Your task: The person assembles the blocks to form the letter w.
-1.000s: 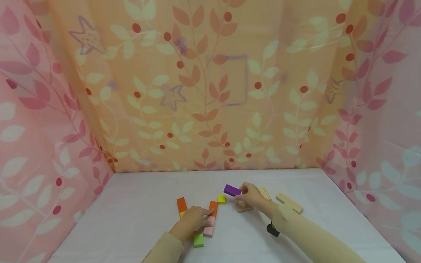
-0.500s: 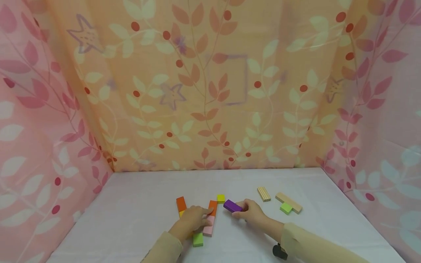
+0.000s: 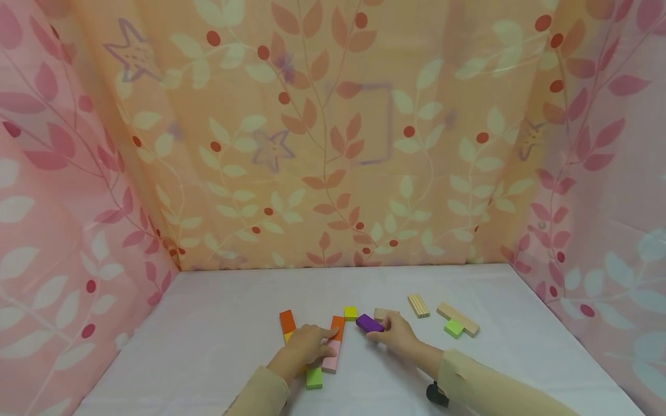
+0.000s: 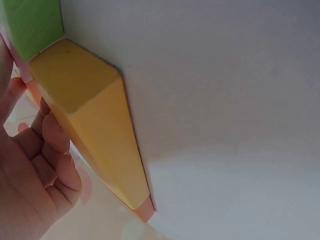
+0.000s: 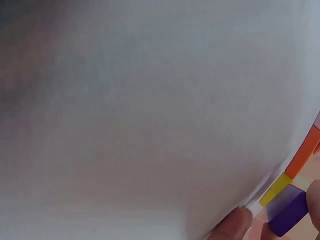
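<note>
My left hand (image 3: 307,346) lies over a V-shaped row of blocks, its straight index finger on an orange block (image 3: 338,325) and its thumb at a pink block (image 3: 330,363). Under it, the left wrist view shows a yellow-orange block (image 4: 100,125) touching a green block (image 4: 32,25); the other fingers hang loosely curled beside them. My right hand (image 3: 400,335) pinches a purple block (image 3: 370,323) between thumb and fingers, just right of a small yellow block (image 3: 351,313). In the right wrist view, the purple block appears low near the table.
Behind the right hand lies a pale wooden block (image 3: 384,314), partly hidden. Farther right are a bundle of ridged wooden sticks (image 3: 418,305), a long pale block (image 3: 466,325) and a small green block (image 3: 454,329). A red-orange block (image 3: 287,321) tops the V's left arm. Patterned curtains (image 3: 322,190) enclose the white table (image 3: 234,300).
My right hand has brought the purple block toward me and lower, beside the yellow block. The pale wooden block behind it is partly visible again. My left hand has stayed in place.
</note>
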`<state>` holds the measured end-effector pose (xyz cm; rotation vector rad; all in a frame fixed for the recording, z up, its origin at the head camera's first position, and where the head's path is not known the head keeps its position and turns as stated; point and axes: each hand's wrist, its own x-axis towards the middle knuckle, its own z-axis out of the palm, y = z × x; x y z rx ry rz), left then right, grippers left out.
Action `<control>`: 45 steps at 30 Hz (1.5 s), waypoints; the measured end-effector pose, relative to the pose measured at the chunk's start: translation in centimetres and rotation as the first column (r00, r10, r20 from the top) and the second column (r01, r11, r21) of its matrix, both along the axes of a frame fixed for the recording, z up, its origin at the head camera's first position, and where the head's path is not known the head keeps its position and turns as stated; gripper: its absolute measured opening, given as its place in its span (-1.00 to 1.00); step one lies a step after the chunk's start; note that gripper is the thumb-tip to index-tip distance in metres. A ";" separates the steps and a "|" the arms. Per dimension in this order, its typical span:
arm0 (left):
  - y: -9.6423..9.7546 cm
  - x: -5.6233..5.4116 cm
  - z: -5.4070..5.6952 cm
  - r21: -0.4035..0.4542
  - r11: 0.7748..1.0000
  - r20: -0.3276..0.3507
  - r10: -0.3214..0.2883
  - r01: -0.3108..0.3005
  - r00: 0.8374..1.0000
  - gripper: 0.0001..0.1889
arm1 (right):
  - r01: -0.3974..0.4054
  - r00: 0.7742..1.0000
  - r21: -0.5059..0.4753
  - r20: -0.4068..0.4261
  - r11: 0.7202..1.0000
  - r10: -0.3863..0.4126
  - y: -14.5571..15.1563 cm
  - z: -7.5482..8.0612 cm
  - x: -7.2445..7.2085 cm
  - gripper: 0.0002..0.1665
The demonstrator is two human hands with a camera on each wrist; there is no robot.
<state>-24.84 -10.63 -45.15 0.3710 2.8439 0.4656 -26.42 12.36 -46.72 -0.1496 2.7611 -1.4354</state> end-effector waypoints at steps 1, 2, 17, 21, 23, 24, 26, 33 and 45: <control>0.0 0.0 0.0 0.002 1.000 0.002 0.001 -0.001 1.000 -0.47 | -0.001 1.000 0.012 -0.004 1.000 0.001 0.0 -0.2 -0.1 -0.48; 0.0 0.0 -0.1 0.005 1.000 0.006 0.002 -0.002 1.000 -0.47 | -0.005 1.000 0.029 -0.007 1.000 0.005 0.1 -0.3 -0.1 -0.47; -0.1 -0.4 -0.1 -0.005 1.000 0.006 0.013 -0.013 1.000 -0.47 | -0.513 0.856 0.205 0.193 0.834 0.479 2.4 2.1 -2.3 -0.08; 0.0 -0.4 0.0 0.009 1.000 0.016 0.027 -0.027 1.000 -0.47 | -0.593 0.799 0.201 0.265 0.780 0.540 2.5 2.5 -3.8 -0.09; 0.1 -0.4 0.0 0.007 1.000 0.018 0.024 -0.024 1.000 -0.47 | -0.596 0.796 0.200 0.278 0.778 0.538 2.4 2.5 -4.0 -0.14; 0.1 -0.4 0.0 0.006 1.000 0.018 0.022 -0.022 1.000 -0.47 | -0.594 0.797 0.199 0.276 0.780 0.537 2.4 2.4 -4.0 -0.17; 0.1 -0.3 0.0 0.004 1.000 0.016 0.018 -0.018 1.000 -0.48 | -0.581 0.808 0.203 0.267 0.788 0.526 2.4 2.3 -3.9 -0.22; 0.0 -0.2 -0.1 0.008 1.000 0.002 0.005 -0.005 1.000 -0.46 | -0.505 0.857 0.206 0.234 0.838 0.459 1.8 1.9 -3.4 -0.23; 0.0 -0.2 0.1 0.022 1.000 0.013 0.007 -0.008 1.000 -0.47 | -0.431 0.895 0.226 0.230 0.874 0.382 1.1 1.4 -3.5 -0.21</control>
